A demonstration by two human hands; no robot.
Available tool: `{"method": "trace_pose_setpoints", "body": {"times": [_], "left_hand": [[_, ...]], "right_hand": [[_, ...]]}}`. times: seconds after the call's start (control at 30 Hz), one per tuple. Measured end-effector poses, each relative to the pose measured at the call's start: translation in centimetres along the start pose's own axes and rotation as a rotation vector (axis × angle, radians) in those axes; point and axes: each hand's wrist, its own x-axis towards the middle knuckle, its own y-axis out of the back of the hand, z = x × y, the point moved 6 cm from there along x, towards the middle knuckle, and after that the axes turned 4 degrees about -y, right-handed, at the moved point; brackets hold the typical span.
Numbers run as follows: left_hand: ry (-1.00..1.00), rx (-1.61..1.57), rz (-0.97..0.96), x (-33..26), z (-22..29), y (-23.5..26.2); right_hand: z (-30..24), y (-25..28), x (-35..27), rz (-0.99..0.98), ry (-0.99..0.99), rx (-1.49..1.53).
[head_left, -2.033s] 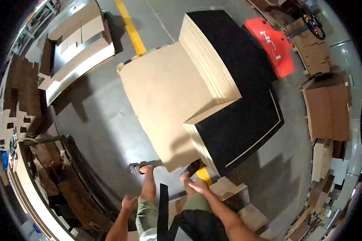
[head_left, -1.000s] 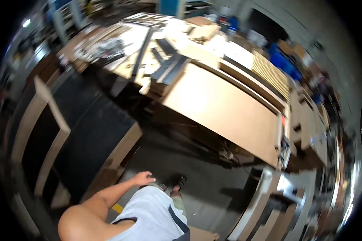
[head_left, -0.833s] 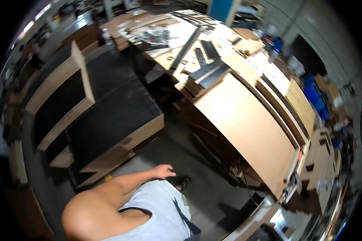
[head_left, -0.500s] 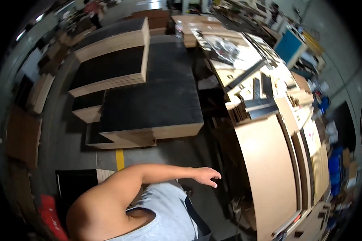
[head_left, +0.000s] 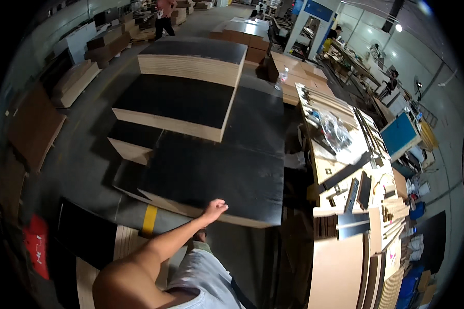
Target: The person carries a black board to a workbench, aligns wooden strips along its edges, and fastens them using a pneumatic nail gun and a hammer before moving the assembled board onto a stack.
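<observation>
My left hand [head_left: 214,210] is in front of the near edge of a large stack of black-faced boards [head_left: 211,175] with pale wood sides. Its fingers are loosely curled together, and nothing shows in them. Whether it touches the stack I cannot tell. Farther back, a thick stepped block of similar boards [head_left: 175,98] rests on top of the stack. My right hand is out of view.
To the right runs a workbench with a tan panel [head_left: 337,268], dark strips [head_left: 353,224] and a clear plastic bag [head_left: 335,131]. A clear bottle [head_left: 281,77] stands farther back. More black boards [head_left: 87,226] and a red object [head_left: 36,247] lie at lower left. A person [head_left: 165,15] stands far off.
The view has tilted up and swung, showing more of the far room. My left hand has gone from stretched out near the workbench to the stack's near edge, its fingers now curled.
</observation>
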Motion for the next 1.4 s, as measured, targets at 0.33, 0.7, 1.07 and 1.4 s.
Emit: {"method": "trace_pose_setpoints", "body": {"times": [0.33, 0.7, 1.07, 1.4], "left_hand": [[0.32, -0.071, 0.652, 26.5, -3.7, 23.0], [0.485, -0.158, 0.892, 35.9, 4.4, 22.8], [0.324, -0.639, 0.831, 31.4, 1.4, 22.3], [0.486, -0.488, 0.57, 13.4, -0.2, 18.9]], "right_hand": [[-14.3, -8.4, 9.3, 0.01, -0.068, -0.083], [-18.3, -9.9, 13.9, 0.084, -0.21, -0.121], [-24.0, -8.6, 19.5, -0.04, -0.018, -0.26], [-39.3, -23.4, 24.2, -0.22, 0.288, -0.072]]}}
